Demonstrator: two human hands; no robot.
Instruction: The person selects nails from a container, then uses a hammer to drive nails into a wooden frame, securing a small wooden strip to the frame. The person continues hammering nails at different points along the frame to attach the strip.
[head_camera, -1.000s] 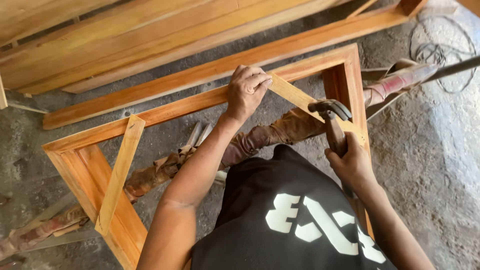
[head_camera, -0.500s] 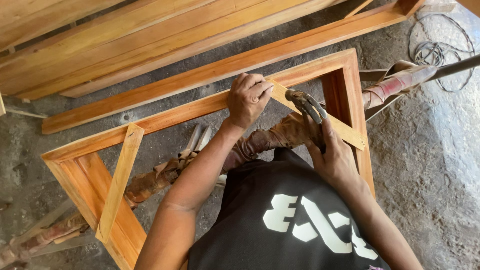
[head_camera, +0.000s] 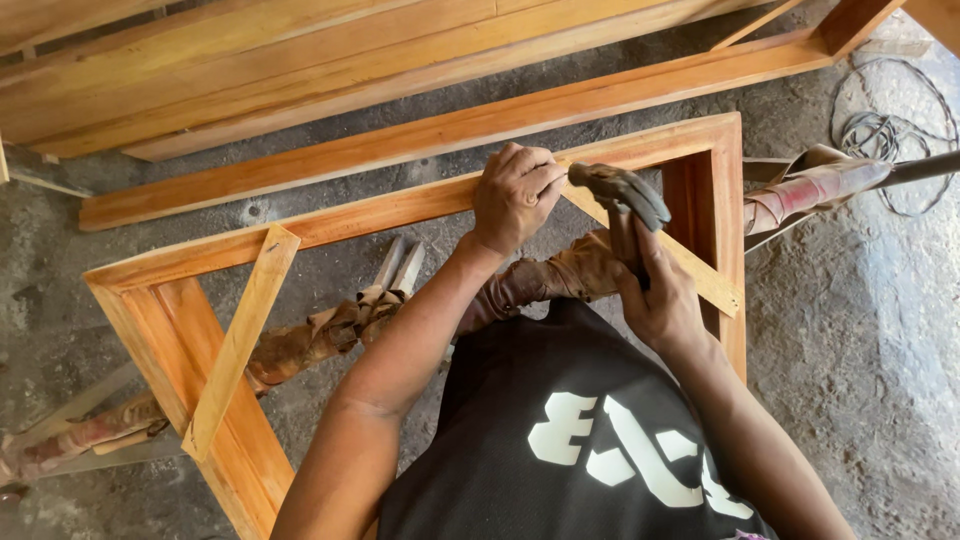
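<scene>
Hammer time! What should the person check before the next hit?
1. Hammer held firmly in the right hand: ok.
2. Left hand steadying the thin brace strip on the wooden frame: ok.
3. Left fingers away from the hammer head: not ok, they sit right beside it.
4. Nail straight: cannot tell, it is hidden by the hand.
5. Frame resting steady on the wrapped supports: cannot tell.
6. Other corner brace in place: ok.
</scene>
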